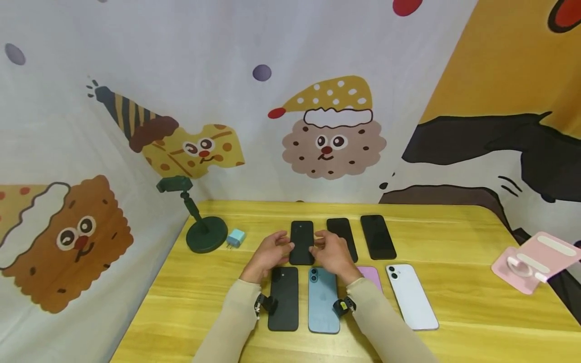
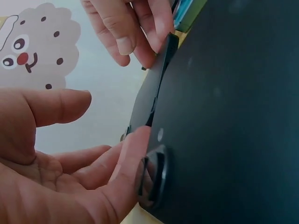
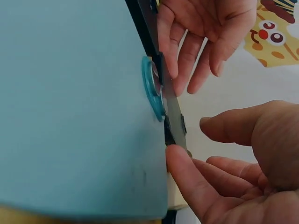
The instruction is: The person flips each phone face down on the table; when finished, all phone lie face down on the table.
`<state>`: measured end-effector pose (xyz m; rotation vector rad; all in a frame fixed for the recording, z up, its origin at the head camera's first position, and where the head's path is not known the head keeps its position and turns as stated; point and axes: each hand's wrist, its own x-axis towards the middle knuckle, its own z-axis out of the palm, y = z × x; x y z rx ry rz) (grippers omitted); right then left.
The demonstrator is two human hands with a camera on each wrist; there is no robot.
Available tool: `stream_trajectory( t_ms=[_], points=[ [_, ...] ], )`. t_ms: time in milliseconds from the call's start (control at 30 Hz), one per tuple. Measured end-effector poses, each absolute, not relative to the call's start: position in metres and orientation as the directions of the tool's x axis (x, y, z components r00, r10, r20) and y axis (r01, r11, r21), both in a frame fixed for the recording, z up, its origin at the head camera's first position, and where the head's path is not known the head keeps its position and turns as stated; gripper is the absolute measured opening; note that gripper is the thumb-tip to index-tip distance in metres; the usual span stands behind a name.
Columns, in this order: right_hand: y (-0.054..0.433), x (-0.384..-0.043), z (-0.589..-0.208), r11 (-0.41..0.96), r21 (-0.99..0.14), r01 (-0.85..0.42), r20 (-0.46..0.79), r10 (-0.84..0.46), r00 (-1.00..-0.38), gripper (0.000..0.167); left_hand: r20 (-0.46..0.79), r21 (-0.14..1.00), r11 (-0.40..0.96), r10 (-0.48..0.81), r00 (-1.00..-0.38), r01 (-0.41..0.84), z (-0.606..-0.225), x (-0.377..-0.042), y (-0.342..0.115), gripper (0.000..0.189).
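A black phone (image 1: 301, 241) lies back up in the rear row, between the two hands. My left hand (image 1: 267, 255) is at its left edge, with loosely bent fingers. At the opposite edge is my right hand (image 1: 335, 253), its fingers also relaxed. In the left wrist view, the left thumb stands away from the fingers; in the right wrist view, so does the right thumb. Neither hand is seen wrapped round the phone. Below the wrists lie another black phone (image 1: 284, 302) and a blue phone (image 1: 324, 305), both back up. The right arm partly hides a pink phone (image 1: 370, 275).
Two dark phones, one partly covered (image 1: 342, 234) and one in full view (image 1: 379, 237), lie right of the hands. A white phone (image 1: 412, 297) is nearer. Left are a blue charger plug (image 1: 236, 238) and green stand (image 1: 206, 234); far right, a pink stand (image 1: 535, 259).
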<state>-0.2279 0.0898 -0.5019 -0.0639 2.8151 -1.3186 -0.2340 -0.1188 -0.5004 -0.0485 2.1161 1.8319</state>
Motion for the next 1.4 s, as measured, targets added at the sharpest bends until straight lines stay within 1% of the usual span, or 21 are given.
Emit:
stream_trajectory(
  t_ms=[133,200,300,433,700,933,1133,1300,1400],
  points=[
    [0.095,-0.228,-0.5,0.605,-0.795,-0.04,-0.001,-0.067,-0.998,0.049,-0.273,0.946,0.223,0.156,-0.949,-0.235,-0.497,-0.231,-0.116,0.062],
    [0.099,-0.228,-0.498,0.589,-0.806,-0.058,0.017,-0.075,-0.997,0.047,-0.247,0.942,0.267,0.133,-0.96,-0.205,-0.494,-0.23,-0.113,0.06],
    [0.106,-0.229,-0.496,0.572,-0.815,-0.092,0.052,-0.085,-0.995,0.043,-0.203,0.944,0.288,0.128,-0.971,-0.159,-0.488,-0.228,-0.107,0.058],
    [0.118,-0.23,-0.492,0.571,-0.813,-0.115,0.074,-0.095,-0.993,0.041,-0.171,0.959,0.256,0.161,-0.972,-0.126,-0.484,-0.228,-0.097,0.055],
    [0.145,-0.231,-0.491,0.601,-0.793,-0.099,0.063,-0.08,-0.995,0.04,-0.147,0.974,0.202,0.244,-0.959,-0.098,-0.483,-0.228,-0.074,0.052],
    [0.17,-0.228,-0.492,0.614,-0.787,-0.065,0.065,-0.021,-0.998,0.04,-0.16,0.98,0.162,0.28,-0.947,-0.117,-0.49,-0.228,-0.052,0.053],
    [0.185,-0.232,-0.498,0.607,-0.795,-0.019,0.043,0.026,-0.999,0.042,-0.197,0.977,0.14,0.302,-0.933,-0.161,-0.492,-0.227,-0.034,0.055],
    [0.19,-0.231,-0.499,0.598,-0.801,0.021,-0.012,0.019,-1.0,0.047,-0.24,0.97,0.113,0.329,-0.913,-0.214,-0.493,-0.226,-0.021,0.059],
    [0.191,-0.23,-0.499,0.587,-0.809,0.037,-0.037,0.012,-0.999,0.049,-0.258,0.966,0.115,0.323,-0.91,-0.233,-0.494,-0.226,-0.016,0.061]
  ],
)
